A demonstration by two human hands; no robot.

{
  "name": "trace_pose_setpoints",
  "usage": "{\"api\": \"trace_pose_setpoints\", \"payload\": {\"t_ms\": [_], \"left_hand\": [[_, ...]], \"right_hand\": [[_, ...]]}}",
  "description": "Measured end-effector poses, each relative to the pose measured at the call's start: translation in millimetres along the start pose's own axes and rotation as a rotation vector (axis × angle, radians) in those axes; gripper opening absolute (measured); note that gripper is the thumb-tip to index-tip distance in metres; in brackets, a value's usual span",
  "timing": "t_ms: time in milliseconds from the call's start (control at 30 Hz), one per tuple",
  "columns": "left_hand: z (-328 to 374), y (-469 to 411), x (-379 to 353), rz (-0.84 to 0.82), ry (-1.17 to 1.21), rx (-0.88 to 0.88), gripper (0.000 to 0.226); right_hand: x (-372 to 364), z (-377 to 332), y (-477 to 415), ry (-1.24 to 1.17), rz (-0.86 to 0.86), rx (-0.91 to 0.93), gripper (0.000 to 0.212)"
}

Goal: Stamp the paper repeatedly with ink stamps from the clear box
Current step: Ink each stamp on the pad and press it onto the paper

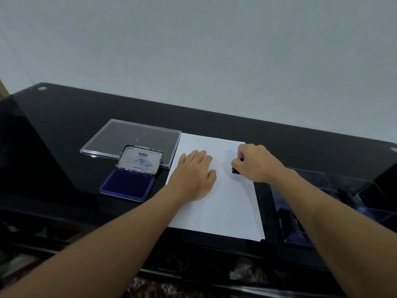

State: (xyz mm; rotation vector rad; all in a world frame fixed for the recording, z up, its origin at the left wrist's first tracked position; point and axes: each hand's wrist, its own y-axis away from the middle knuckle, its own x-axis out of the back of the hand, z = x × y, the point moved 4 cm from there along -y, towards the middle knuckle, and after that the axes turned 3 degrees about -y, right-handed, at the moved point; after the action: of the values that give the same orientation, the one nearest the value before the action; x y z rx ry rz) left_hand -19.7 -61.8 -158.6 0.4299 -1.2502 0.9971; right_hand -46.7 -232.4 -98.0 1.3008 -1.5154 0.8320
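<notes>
1. My left hand (194,174) lies flat, fingers straight, on the paper (217,203).
2. My right hand (256,163) grips a stamp (235,170) pressed onto the paper's right edge.
3. The clear box (352,203) sits just right of the paper on the counter (64,130).

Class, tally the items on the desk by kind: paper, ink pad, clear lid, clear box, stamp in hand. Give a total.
paper: 1
ink pad: 1
clear lid: 1
clear box: 1
stamp in right hand: 1
Total: 5

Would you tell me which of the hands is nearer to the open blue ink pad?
Left. The left hand lies flat on the paper, just right of the ink pad; the right hand grips a stamp farther right.
</notes>
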Motion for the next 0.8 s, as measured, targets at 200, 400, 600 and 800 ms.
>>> {"api": "trace_pose_setpoints", "payload": {"t_ms": [200, 400, 600, 800], "left_hand": [[-0.3, 0.2, -0.9, 0.015, -0.015, -0.005, 0.045], [-0.4, -0.2, -1.9, 0.021, -0.013, -0.008, 0.045], [-0.5, -1.1, -2.8, 0.000, -0.023, 0.011, 0.047], [-0.2, -0.9, -1.4, -0.023, -0.023, 0.022, 0.048]], "right_hand": [[-5.2, -0.5, 0.4, 0.015, -0.015, 0.007, 0.016], [-12.1, -4.7, 4.8, 0.034, 0.007, 0.010, 0.016], [-19.1, -4.8, 10.2, 0.011, 0.092, -0.035, 0.022], [-23.4, -5.5, 12.2, 0.021, 0.131, -0.052, 0.026]]}}
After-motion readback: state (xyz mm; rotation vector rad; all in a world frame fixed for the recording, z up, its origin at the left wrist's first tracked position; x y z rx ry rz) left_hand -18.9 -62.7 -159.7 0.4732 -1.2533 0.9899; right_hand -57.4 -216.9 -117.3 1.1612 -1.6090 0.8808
